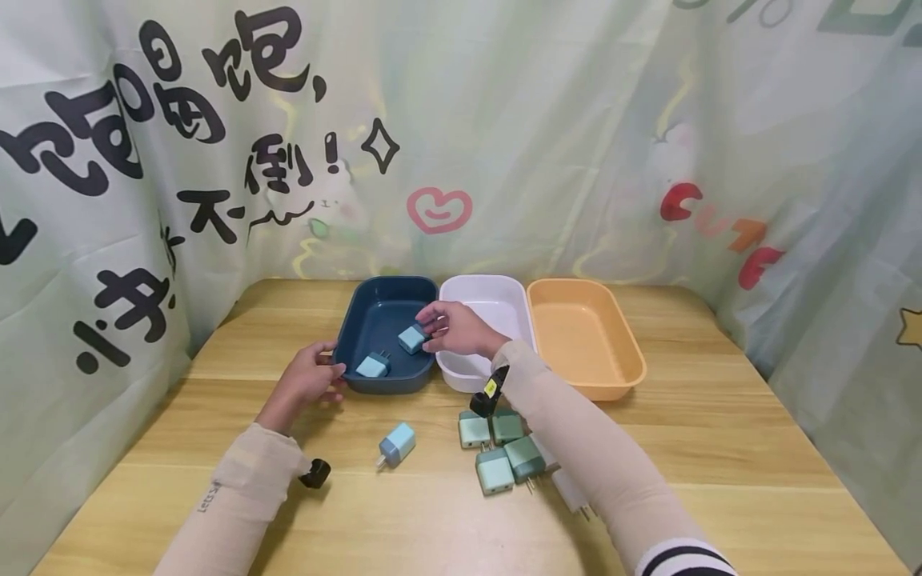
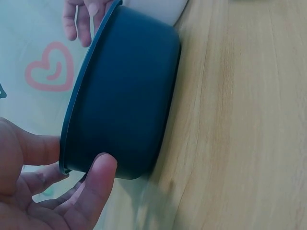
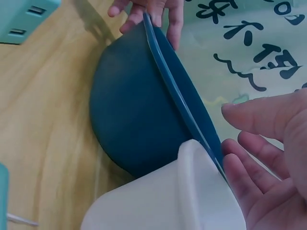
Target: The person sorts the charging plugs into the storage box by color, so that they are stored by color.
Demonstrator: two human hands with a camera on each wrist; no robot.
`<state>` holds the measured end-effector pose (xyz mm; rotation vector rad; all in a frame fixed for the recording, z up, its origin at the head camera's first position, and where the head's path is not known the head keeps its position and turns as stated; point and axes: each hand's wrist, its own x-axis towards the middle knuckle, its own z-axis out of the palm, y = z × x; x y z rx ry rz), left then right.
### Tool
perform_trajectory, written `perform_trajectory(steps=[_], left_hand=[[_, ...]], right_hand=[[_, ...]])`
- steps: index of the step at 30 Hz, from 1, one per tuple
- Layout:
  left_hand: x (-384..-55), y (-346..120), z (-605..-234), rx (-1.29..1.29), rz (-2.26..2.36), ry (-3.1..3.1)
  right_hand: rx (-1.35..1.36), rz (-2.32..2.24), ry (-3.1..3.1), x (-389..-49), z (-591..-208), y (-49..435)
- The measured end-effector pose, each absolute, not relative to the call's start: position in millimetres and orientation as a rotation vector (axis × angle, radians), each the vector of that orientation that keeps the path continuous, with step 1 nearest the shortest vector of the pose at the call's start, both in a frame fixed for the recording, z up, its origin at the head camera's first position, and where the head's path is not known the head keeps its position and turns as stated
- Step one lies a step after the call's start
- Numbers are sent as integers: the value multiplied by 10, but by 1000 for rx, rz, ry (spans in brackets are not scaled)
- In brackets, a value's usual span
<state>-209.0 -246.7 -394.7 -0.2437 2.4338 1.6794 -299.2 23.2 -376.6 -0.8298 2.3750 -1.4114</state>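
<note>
My left hand [image 1: 310, 378] grips the near left corner of the dark blue tray [image 1: 385, 384], fingers at its rim and outer wall in the left wrist view. Over the tray's right side is my right hand [image 1: 461, 330], its thumb and fingers apart with nothing between them in the right wrist view. Right by its fingertips in the head view is a light blue charger plug [image 1: 412, 339], inside the tray's outline. Another blue charger plug [image 1: 373, 366] lies in the tray's near part. A third blue plug [image 1: 397, 445] rests on the table in front.
A white tray [image 1: 486, 291] adjoins the blue one, partly behind my right hand, and an orange tray [image 1: 587, 340] stands to its right. Several green charger plugs [image 1: 495, 470] cluster on the wooden table [image 1: 432, 528]. White plugs [image 1: 571, 490] lie partly under my right forearm. A printed curtain [image 1: 533, 160] hangs behind.
</note>
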Motion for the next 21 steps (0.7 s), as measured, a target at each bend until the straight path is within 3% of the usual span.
perform_trajectory(steps=[21], left_hand=[[-2085,-2462,-3949,-266,1653,2447]], right_hand=[[-954,-1371,2282,-2681,-3753,277]])
